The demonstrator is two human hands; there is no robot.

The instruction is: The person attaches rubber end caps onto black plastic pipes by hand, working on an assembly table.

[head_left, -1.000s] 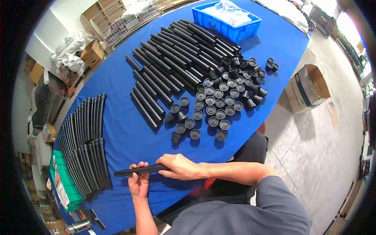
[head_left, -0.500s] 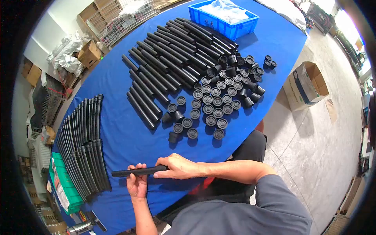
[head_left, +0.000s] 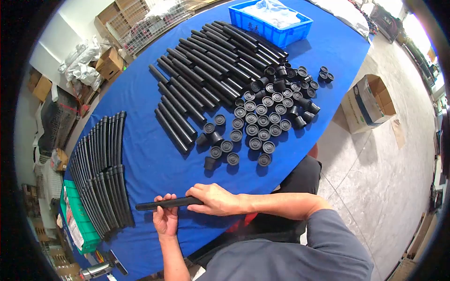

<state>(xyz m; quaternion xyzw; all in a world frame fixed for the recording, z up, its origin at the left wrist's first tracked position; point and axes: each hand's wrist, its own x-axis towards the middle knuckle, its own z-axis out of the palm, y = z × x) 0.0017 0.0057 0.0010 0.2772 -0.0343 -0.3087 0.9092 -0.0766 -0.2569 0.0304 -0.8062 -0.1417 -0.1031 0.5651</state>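
A black tube [head_left: 149, 205] lies nearly level across both my hands, above the blue cloth near the table's front edge. My left hand [head_left: 166, 218] grips its middle from below, fingers bent round it. At the tube's right end my right hand [head_left: 213, 199] is closed over the tip, hiding it. Farther back, many loose black tubes [head_left: 197, 75] lie in slanted rows. Round black caps [head_left: 263, 121] are spread to their right, some upside down or on their sides. Capped black tubes [head_left: 101, 175] are laid side by side in two rows at the left.
A blue crate [head_left: 293, 35] with clear plastic bags stands at the table's back. At the left edge is a green crate [head_left: 84, 220], with a metal tool [head_left: 96, 270] near it. An open cardboard box [head_left: 365, 105] stands on the floor at the right.
The view has shifted slightly, so the table's contents appear a little farther right. Both hands still hold the same tube in nearly the same pose.
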